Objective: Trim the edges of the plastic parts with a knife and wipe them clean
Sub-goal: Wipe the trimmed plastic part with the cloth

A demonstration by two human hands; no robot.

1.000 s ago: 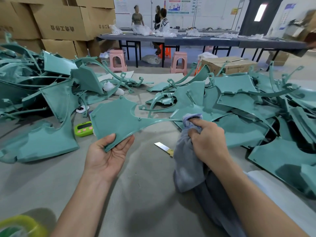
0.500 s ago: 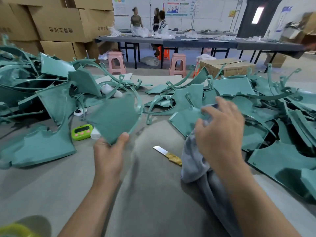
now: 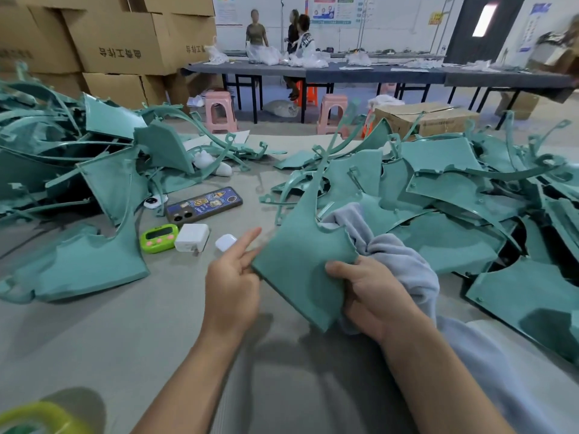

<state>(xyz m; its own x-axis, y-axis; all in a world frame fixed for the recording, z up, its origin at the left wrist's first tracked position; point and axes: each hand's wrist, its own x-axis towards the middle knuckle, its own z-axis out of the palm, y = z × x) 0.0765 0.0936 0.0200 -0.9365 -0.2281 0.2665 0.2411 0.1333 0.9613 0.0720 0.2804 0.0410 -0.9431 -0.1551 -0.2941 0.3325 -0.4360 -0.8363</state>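
Both hands grip plastic part, arm pointing up/away.

Workshop interior; stacked cardboard cartons printed with dark characters fill the upper left of the frame; a long dark-topped table on black legs spans the upper centre and right, strewn with white plastic bags; three people stand or sit behind it; pink plastic stools and an orange one stand on the bluish floor beneath; an open carton lies right of centre; white rear wall bearing posters; dark door with a bright narrow window, upper right.
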